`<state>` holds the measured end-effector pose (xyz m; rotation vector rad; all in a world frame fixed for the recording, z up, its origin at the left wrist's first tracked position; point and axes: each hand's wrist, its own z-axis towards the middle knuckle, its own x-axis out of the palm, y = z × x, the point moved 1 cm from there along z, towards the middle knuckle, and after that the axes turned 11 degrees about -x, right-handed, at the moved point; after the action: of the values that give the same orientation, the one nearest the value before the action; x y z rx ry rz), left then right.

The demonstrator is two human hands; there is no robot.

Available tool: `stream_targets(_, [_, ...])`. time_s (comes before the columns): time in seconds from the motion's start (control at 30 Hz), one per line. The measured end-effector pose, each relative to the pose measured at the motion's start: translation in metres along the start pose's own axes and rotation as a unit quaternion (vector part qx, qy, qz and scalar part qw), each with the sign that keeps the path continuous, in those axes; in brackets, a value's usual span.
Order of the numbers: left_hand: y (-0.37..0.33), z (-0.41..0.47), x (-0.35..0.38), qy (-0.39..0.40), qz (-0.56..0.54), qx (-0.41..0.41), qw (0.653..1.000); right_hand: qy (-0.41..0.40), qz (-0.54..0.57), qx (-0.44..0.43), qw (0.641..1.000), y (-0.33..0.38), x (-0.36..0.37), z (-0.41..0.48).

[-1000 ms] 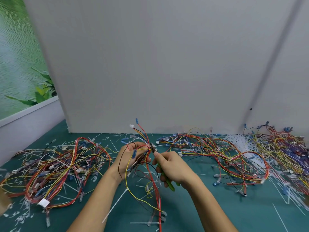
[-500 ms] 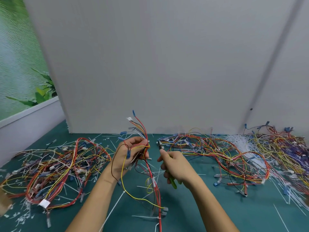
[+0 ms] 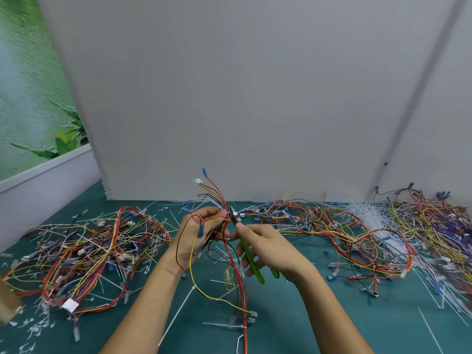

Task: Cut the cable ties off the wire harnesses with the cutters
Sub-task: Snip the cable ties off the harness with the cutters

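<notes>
Your left hand [image 3: 201, 233] grips one wire harness [image 3: 217, 196], fingers curled round the bundle, wire ends fanning up. Your right hand [image 3: 265, 249] is wrapped round both green handles of one pair of cutters [image 3: 251, 261], tip at the bundle by your left fingers. On the table [image 3: 332, 323]: one left heap [image 3: 89, 251], two right heaps [image 3: 332, 226] [image 3: 439, 226], cut ties scattered.

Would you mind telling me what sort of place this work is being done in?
Likely a wire-harness rework bench: heaps of wire harnesses on a green mat, cut cable ties strewn about, grey partition boards behind.
</notes>
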<state>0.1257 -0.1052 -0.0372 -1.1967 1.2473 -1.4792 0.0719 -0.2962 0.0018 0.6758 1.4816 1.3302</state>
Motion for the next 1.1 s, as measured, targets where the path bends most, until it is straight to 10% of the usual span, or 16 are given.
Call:
stream_targets(0.73, [-0.003, -0.005, 0.009, -0.002, 0.003, -0.023, 1.000, -0.046, -0.108, -0.005, 0.993, -0.014, -0.001, 0.006])
stream_targets(1.1, [-0.009, -0.007, 0.007, 0.028, -0.047, -0.032, 0.998, -0.127, -0.378, -0.014, 0.917, -0.030, -0.004, 0.013])
